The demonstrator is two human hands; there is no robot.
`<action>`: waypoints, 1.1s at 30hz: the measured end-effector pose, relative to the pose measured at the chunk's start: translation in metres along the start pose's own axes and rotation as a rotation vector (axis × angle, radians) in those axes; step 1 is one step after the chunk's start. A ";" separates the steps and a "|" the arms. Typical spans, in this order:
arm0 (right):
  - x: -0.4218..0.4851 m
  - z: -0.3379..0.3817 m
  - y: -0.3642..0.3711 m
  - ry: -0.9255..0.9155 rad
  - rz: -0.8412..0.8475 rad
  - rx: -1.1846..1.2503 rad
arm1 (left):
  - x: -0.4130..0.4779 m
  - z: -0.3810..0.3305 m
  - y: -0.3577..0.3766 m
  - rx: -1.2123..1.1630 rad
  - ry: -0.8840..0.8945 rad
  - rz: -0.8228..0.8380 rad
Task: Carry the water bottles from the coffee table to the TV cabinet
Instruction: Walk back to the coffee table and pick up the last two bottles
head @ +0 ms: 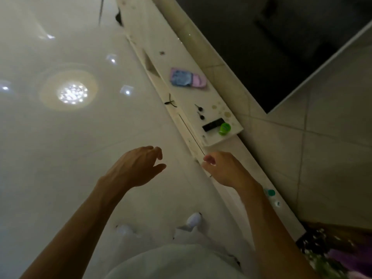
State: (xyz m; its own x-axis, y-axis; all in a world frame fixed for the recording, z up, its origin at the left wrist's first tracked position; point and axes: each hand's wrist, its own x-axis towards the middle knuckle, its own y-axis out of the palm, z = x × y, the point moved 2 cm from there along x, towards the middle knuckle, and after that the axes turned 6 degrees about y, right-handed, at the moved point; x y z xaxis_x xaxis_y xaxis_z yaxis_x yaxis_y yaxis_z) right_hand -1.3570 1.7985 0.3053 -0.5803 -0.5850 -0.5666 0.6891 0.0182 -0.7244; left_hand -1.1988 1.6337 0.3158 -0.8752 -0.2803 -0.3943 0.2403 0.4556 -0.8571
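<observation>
The long white TV cabinet (182, 63) runs diagonally from the top centre down to the lower right, below a dark TV screen (281, 47). My left hand (136, 168) hovers over the glossy floor with curled fingers apart, holding nothing. My right hand (223, 168) hangs just beside the cabinet's front edge, fingers loosely curled and empty. Two teal-capped water bottles (270, 195) stand on the cabinet's lower ledge, partly hidden behind my right forearm. The coffee table is out of sight.
On the cabinet top lie a pink and blue pouch (188, 79), a black remote (213, 124), a green lid (225, 128) and small dark bits. Flowers (330, 256) sit at the lower right. My white shoes (194, 219) stand on the shiny white floor (60, 137).
</observation>
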 end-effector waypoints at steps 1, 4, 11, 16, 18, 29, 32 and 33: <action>0.000 0.023 0.009 -0.031 0.008 -0.027 | -0.014 0.019 -0.001 -0.014 -0.029 -0.004; -0.003 0.094 0.042 -0.131 0.043 -0.110 | -0.064 0.081 -0.005 -0.076 -0.114 -0.007; -0.010 0.255 0.131 -0.417 0.098 -0.272 | -0.197 0.217 -0.014 -0.183 -0.381 -0.163; -0.019 0.350 0.181 -0.587 0.160 -0.438 | -0.289 0.273 -0.005 -0.239 -0.579 -0.266; -0.025 0.383 0.199 -0.663 0.183 -0.505 | -0.322 0.287 0.003 -0.268 -0.657 -0.294; -0.054 0.517 0.301 -1.119 0.360 -0.800 | -0.450 0.309 0.047 -0.476 -1.072 -0.443; -0.059 0.548 0.319 -1.227 0.407 -0.829 | -0.457 0.311 0.042 -0.474 -1.143 -0.542; -0.059 0.558 0.324 -1.264 0.420 -0.846 | -0.458 0.314 0.038 -0.465 -1.162 -0.583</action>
State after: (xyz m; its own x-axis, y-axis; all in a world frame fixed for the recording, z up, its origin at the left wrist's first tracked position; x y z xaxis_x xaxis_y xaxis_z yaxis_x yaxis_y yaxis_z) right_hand -0.8573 1.3862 0.3233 0.6030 -0.6855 -0.4080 0.0183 0.5232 -0.8520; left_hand -0.6574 1.5139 0.3598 0.1052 -0.9586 -0.2647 -0.3980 0.2034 -0.8946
